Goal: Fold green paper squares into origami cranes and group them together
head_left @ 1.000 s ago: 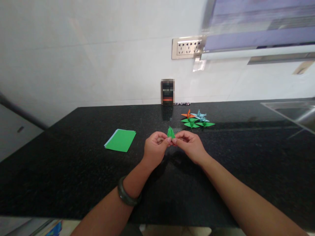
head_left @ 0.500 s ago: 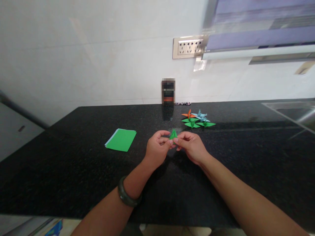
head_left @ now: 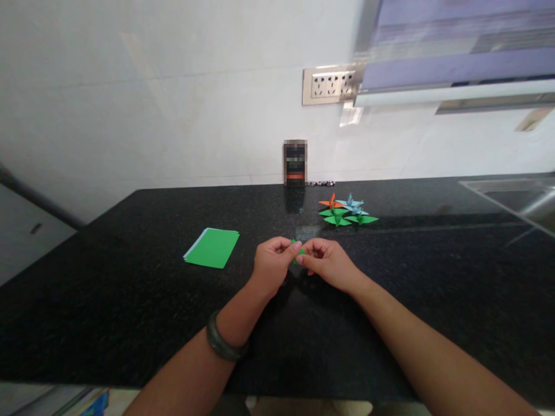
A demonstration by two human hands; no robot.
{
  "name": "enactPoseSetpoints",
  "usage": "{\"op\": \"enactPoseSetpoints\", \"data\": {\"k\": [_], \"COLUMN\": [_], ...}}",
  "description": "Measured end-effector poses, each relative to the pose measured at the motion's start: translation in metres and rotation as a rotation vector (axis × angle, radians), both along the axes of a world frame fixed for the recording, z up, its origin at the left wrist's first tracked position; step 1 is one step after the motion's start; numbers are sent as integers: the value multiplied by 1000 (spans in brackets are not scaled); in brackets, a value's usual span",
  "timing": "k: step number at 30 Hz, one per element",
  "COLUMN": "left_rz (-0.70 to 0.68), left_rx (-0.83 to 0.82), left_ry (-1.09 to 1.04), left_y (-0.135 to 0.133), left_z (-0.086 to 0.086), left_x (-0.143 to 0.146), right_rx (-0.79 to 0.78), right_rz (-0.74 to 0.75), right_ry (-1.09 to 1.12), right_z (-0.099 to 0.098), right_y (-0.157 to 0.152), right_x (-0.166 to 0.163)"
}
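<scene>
A small piece of folded green paper (head_left: 295, 258) is pinched between both hands above the dark counter, mostly covered by the fingers. My left hand (head_left: 274, 260) grips it with thumb and index finger from the left. From the right, my right hand (head_left: 327, 260) pinches it with thumb and fingertips. Beyond the right hand sit several finished origami cranes: green cranes (head_left: 337, 217), an orange crane (head_left: 332, 202) and light blue cranes (head_left: 352, 203). A stack of square paper (head_left: 212, 248), green on top, lies left of my left hand.
The black speckled counter (head_left: 173, 323) meets a white wall. A phone-like dark object (head_left: 295, 163), blurred out, leans on the wall beside a beaded strand (head_left: 321, 184). A sink (head_left: 520, 202) is at the right; a socket panel (head_left: 332, 85) is above.
The folded green paper has been turned from standing point-up to lying lower between the fingers, and more of it is covered. Both hands have shifted slightly down and to the left.
</scene>
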State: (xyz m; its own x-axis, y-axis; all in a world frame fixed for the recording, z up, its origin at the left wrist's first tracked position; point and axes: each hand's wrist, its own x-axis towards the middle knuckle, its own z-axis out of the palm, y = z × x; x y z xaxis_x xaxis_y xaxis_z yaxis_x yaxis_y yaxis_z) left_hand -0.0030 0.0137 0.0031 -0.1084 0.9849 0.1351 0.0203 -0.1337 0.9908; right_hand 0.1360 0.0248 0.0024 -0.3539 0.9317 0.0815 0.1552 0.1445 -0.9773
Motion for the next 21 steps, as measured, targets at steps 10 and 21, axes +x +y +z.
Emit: {"op": "enactPoseSetpoints", "data": {"k": [10,21], "left_rz": [-100,-95], "left_rx": [-23,-94], "left_ry": [-283,-379], "left_y": [0,1], "left_z": [-1,1], "left_x": [3,2], "right_rx": [129,145], "right_rz": [-34,-52], "right_ry": [-37,-8], "right_z": [6,5], "right_y": [-5,-5], "right_x": [-3,-1]}}
